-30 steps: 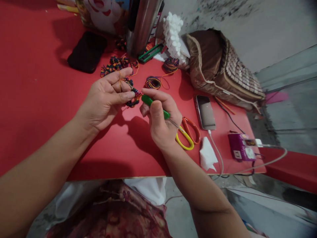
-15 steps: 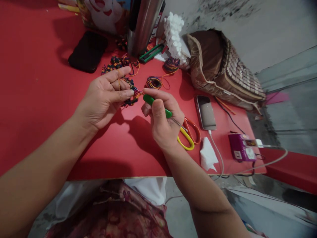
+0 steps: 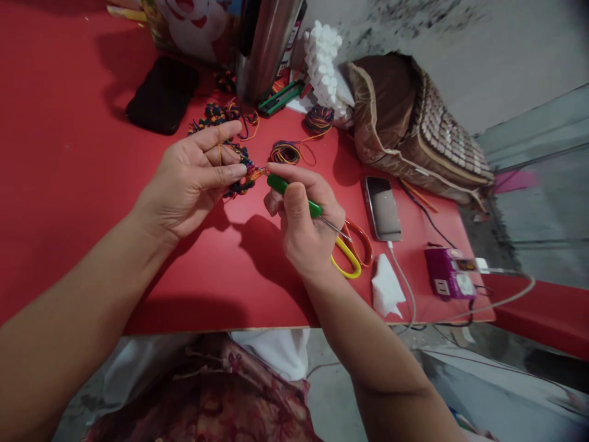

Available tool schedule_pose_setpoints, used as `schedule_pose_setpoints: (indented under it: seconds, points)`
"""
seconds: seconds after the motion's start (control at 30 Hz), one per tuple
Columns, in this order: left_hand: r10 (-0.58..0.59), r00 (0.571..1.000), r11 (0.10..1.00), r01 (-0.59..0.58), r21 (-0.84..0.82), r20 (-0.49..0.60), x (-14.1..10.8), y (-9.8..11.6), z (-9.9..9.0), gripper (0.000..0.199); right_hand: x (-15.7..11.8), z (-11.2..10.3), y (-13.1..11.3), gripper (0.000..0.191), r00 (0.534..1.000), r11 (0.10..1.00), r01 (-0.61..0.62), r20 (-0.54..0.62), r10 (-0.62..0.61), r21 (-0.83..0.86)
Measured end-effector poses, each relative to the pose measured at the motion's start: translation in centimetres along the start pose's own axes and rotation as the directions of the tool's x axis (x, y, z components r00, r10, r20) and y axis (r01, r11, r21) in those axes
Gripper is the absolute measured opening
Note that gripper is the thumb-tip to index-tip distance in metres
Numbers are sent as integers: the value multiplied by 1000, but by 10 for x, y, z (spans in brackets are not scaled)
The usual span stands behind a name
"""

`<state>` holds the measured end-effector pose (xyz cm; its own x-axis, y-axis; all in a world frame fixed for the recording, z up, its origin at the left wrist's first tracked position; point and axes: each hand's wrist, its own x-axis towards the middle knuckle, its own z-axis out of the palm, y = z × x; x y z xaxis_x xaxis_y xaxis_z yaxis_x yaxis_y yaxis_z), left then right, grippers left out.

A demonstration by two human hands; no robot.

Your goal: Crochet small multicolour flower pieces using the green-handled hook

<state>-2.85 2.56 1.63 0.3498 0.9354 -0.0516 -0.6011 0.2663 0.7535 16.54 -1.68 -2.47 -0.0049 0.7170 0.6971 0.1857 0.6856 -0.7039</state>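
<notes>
My left hand [image 3: 191, 169] pinches a small dark piece of yarn work [image 3: 239, 187] with orange and pink strands between thumb and fingers. Orange yarn [image 3: 219, 153] loops around its raised fingers. Close by on the right, my right hand [image 3: 308, 215] is closed around a green-handled crochet hook [image 3: 294, 195], whose metal shaft points back past the wrist side. Its index fingertip meets the strands coming from the piece. Under the shaft lie scissors [image 3: 347, 263] with yellow and red handles, partly hidden by my right hand.
Behind my hands are a yarn coil [image 3: 285, 152], a yarn ball [image 3: 318, 120], a green cutter [image 3: 281, 98] and a steel bottle [image 3: 267, 52]. A black phone [image 3: 162, 95] lies left. Rightward are a charging phone [image 3: 383, 209], crumpled tissue [image 3: 387, 287], purple box [image 3: 448, 273] and brown bag [image 3: 414, 123].
My left hand has shifted slightly left with the yarn work, and my right hand slightly right with the hook. The strands between them span a little wider gap.
</notes>
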Motion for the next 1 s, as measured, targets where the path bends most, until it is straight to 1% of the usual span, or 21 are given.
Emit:
schedule_pose_setpoints:
  seconds: [0.1,0.2,0.33,0.53,0.7,0.87,1.0]
  points:
    - [5,1000,1000,-5,26,-10,1,-1,-2,60,-1,-1,1,40,1000,998,-15,1,15,-55]
    - [38,999,998,-37,48,-15,1,-2,-2,61,-1,-2,2,42,1000,995,-16,-7,16,-98]
    - [54,999,996,-53,72,-2,1,0,-1,63,-1,-3,-1,38,999,997,8,-31,-11,-72]
    - [47,999,997,-48,59,4,0,3,-1,67,-1,-4,-6,40,999,996,-41,-23,40,-75]
    - [40,999,997,-40,63,-8,0,5,-2,62,1,-4,-7,37,999,999,-44,-20,44,-31]
    - [47,999,996,-47,70,6,1,4,-5,59,2,-5,-5,43,998,996,-55,0,55,-76]
    - [72,997,991,-74,109,19,1,5,-7,58,1,-6,-4,47,998,995,-62,16,64,-77]
